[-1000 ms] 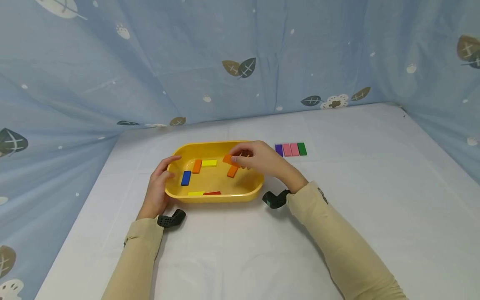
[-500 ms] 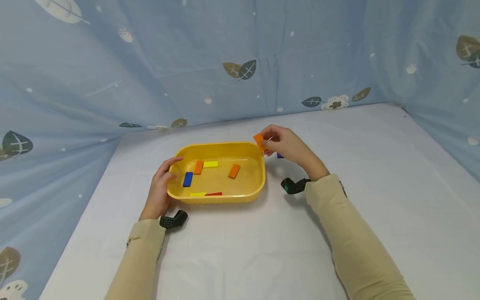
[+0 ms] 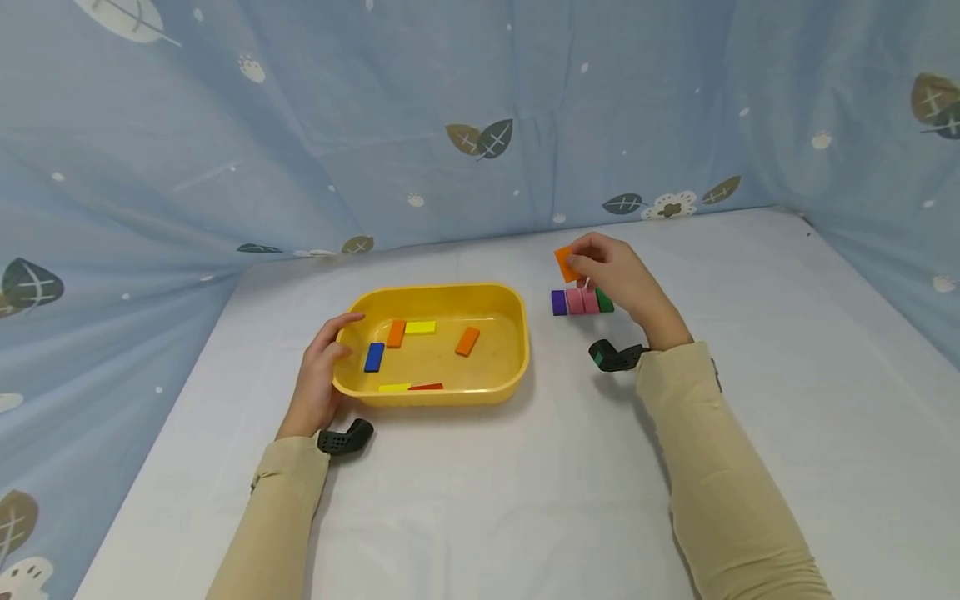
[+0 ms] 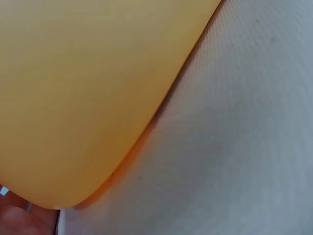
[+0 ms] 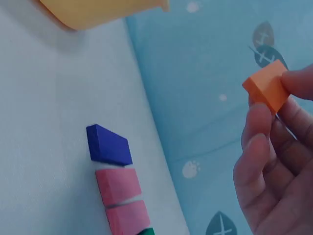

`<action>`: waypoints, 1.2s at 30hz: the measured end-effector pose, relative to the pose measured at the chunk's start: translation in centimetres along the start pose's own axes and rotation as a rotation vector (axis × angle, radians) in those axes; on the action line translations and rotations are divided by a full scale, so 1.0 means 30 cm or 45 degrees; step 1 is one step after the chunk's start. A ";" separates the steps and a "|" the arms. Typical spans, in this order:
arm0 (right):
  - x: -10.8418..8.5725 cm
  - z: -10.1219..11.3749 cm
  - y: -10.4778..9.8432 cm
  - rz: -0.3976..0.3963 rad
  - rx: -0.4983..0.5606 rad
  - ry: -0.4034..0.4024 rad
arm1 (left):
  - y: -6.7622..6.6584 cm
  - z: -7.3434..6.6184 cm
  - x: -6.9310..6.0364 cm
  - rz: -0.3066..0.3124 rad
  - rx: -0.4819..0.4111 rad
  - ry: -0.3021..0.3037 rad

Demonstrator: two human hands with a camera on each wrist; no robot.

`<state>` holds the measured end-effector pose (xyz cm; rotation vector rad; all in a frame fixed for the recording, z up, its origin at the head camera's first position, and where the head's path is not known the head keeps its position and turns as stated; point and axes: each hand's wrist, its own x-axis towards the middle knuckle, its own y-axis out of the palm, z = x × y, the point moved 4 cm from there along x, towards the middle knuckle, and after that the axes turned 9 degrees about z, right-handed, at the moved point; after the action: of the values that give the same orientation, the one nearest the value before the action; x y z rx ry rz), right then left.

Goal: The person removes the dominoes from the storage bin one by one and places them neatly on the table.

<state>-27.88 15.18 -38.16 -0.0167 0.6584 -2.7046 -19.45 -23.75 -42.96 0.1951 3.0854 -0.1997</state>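
Note:
My right hand [image 3: 618, 271] pinches an orange block [image 3: 565, 263] between thumb and fingers, raised above the table. In the right wrist view the same orange block [image 5: 268, 84] is tilted, apart from the row below it. That row holds a purple block [image 3: 558, 302], two pink blocks [image 3: 575, 301] side by side and a green block [image 3: 604, 302], partly hidden by the hand. My left hand [image 3: 315, 379] grips the left end of a yellow plastic basin [image 3: 431, 398], fingers and thumb at its rim. The left wrist view shows mostly the basin's outer wall [image 4: 88, 98].
In the basin lie a blue block [image 3: 374, 357], two orange blocks [image 3: 468, 341], two yellow blocks [image 3: 420, 328] and a red block [image 3: 426, 387]. White cloth [image 3: 480, 500] covers the table. A blue patterned curtain [image 3: 390, 108] hangs behind it.
My right hand has lifted the orange block out of the basin and carried it right, over the rim, to above the row of blocks. The left hand stays at the basin.

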 end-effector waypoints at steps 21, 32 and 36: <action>-0.028 -0.152 -0.112 -0.158 0.029 0.197 | 0.001 -0.005 0.000 0.002 -0.023 -0.022; -0.039 -0.237 -0.145 -0.162 0.098 0.270 | 0.003 -0.004 0.001 -0.003 -0.031 -0.031; -0.043 -0.254 -0.142 -0.151 0.071 0.352 | 0.003 -0.002 0.001 0.006 -0.038 -0.030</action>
<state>-28.82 22.53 -42.97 0.3487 0.6777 -2.8665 -19.45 -23.64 -42.92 0.1973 3.0620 -0.1542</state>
